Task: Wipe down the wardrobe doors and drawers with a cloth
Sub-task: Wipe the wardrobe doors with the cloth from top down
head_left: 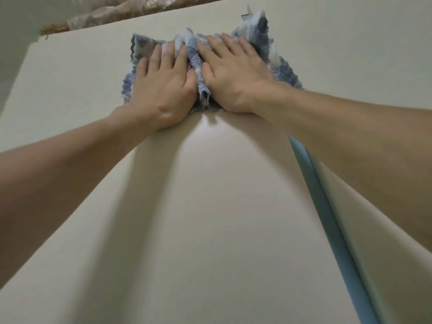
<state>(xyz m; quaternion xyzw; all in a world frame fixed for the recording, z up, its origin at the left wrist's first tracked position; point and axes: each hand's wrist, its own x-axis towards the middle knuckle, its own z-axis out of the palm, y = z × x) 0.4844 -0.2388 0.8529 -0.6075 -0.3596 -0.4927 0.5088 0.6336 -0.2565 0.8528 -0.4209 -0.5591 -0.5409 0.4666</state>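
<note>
A blue and white checked cloth (278,64) is bunched against the cream wardrobe door (210,206), near the door's top edge. My left hand (161,90) lies flat on the cloth's left part, fingers spread and pointing up. My right hand (233,76) presses the cloth's right part the same way. A fold of cloth sticks up between the two hands. Both forearms reach up from the lower corners of the view.
A light blue strip (332,220) runs down the door's right edge, partly behind my right forearm. Above the wardrobe top lies crumpled clear plastic over something brown (112,15). A pale wall (14,43) stands at the left.
</note>
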